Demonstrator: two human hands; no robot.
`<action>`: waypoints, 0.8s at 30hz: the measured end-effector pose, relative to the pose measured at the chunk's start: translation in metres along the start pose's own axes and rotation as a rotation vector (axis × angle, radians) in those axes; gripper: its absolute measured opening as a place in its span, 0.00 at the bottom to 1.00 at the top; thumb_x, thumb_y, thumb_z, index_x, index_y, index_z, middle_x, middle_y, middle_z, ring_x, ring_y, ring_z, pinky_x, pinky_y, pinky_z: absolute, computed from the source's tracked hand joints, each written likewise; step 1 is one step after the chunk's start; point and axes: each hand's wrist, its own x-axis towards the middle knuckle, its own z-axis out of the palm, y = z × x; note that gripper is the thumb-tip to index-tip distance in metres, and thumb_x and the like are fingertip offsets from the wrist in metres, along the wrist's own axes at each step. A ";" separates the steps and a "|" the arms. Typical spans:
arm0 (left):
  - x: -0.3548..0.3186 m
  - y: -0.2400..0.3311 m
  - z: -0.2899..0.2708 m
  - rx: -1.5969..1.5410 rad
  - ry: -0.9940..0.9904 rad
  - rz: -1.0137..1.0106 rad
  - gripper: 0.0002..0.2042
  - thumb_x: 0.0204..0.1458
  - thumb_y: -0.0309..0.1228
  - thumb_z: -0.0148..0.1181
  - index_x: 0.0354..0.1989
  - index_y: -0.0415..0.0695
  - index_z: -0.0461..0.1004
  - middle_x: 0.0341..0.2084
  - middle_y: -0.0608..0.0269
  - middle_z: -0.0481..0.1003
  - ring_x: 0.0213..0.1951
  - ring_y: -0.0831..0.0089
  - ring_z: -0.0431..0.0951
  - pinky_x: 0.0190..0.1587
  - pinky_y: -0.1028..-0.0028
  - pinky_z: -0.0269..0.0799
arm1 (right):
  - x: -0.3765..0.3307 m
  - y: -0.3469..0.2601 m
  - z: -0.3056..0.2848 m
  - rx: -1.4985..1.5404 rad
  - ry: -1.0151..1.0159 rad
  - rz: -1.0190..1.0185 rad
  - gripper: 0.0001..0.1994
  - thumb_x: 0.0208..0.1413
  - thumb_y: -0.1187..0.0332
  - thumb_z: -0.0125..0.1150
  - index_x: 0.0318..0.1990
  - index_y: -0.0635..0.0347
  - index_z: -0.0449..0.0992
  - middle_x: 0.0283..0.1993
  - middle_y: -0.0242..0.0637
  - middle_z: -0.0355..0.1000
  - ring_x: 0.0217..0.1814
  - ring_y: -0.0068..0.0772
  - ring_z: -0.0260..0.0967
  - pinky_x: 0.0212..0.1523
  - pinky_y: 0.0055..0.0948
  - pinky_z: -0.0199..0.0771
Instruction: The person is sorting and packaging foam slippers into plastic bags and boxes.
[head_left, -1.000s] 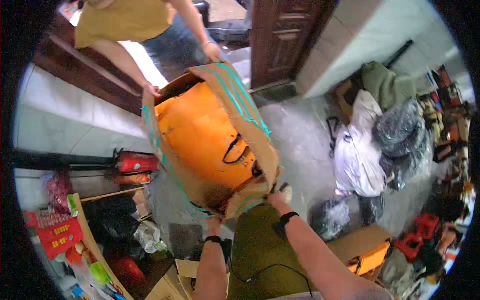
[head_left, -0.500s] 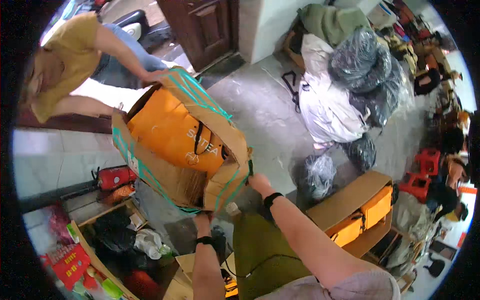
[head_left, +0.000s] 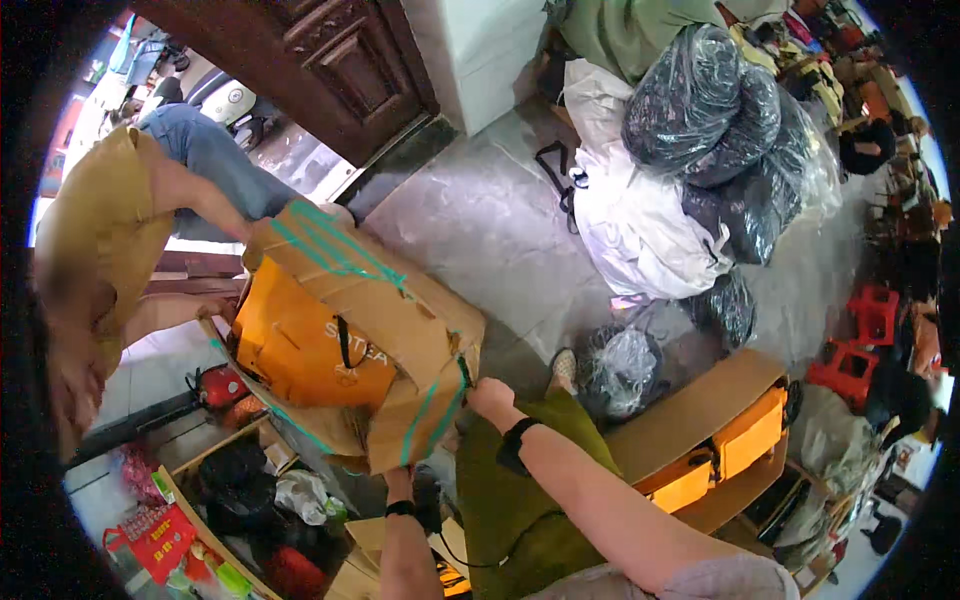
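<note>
A large open cardboard box point(head_left: 425, 330) with green tape is held tilted in front of me, at the left. Inside it lies an orange bag point(head_left: 290, 335) with a black strap and white print. My right hand point(head_left: 490, 398) is closed on the box's near right corner. Lower down, my left hand point(head_left: 399, 484) grips the bottom edge, its fingers mostly hidden by the cardboard. Across from me, a person in a mustard shirt point(head_left: 120, 180) has both hands on the far end of the box.
A second cardboard box point(head_left: 690, 405) with orange bags stands at the right. Black plastic bags point(head_left: 690, 105) and a white sack point(head_left: 640, 230) are piled beyond. A wooden crate point(head_left: 210, 540) of odds and ends sits at lower left, near a dark wooden door point(head_left: 345, 75) further back.
The box has moved down and left in the view, and its opening is tipped differently. Both my hands stay on it. The other person bends lower, still holding the far end.
</note>
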 end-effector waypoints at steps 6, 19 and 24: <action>-0.045 0.038 0.077 0.821 -0.017 0.165 0.14 0.63 0.40 0.50 0.51 0.48 0.73 0.36 0.62 0.80 0.34 0.56 0.81 0.40 0.58 0.78 | 0.016 -0.010 -0.094 -0.065 0.052 -0.136 0.19 0.53 0.54 0.58 0.37 0.62 0.83 0.43 0.50 0.80 0.47 0.55 0.77 0.48 0.47 0.77; -0.114 0.086 0.273 0.363 -0.015 0.077 0.12 0.60 0.38 0.52 0.45 0.46 0.75 0.29 0.64 0.79 0.34 0.64 0.81 0.37 0.65 0.75 | 0.038 0.057 -0.221 -0.278 0.098 -0.112 0.22 0.50 0.50 0.63 0.37 0.62 0.83 0.40 0.53 0.79 0.46 0.55 0.78 0.45 0.49 0.77; -0.165 0.095 0.327 -0.091 -0.221 -0.280 0.14 0.61 0.40 0.52 0.48 0.45 0.74 0.30 0.63 0.79 0.35 0.65 0.81 0.38 0.65 0.75 | 0.019 0.185 -0.220 -0.202 0.140 -0.104 0.18 0.53 0.53 0.57 0.36 0.58 0.83 0.37 0.57 0.77 0.41 0.61 0.76 0.44 0.52 0.75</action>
